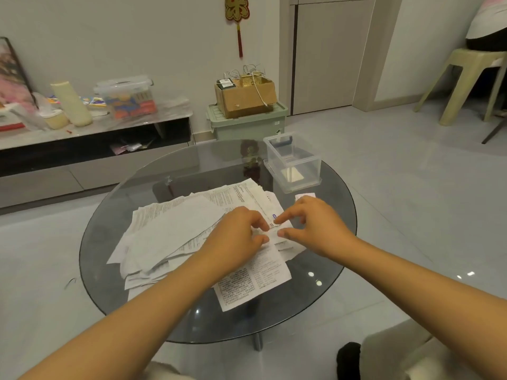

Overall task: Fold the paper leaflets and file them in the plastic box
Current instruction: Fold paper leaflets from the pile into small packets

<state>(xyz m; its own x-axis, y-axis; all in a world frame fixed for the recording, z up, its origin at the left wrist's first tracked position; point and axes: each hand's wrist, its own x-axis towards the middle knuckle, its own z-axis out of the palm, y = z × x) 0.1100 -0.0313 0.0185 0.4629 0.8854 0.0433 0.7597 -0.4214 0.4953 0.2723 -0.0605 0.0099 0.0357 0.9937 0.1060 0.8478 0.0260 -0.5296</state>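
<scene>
Left hand (238, 237): fingers curled, pinching the top edge of a printed leaflet (255, 281) at the table's centre. Right hand (312, 226): index and thumb half-closed, pinching the same edge just right of the left. Leaflet lies creased, near end flat on the glass table (323, 283). Loose leaflet pile (170, 231) to the left. Clear plastic box (293, 160), lid off, at the far right edge
</scene>
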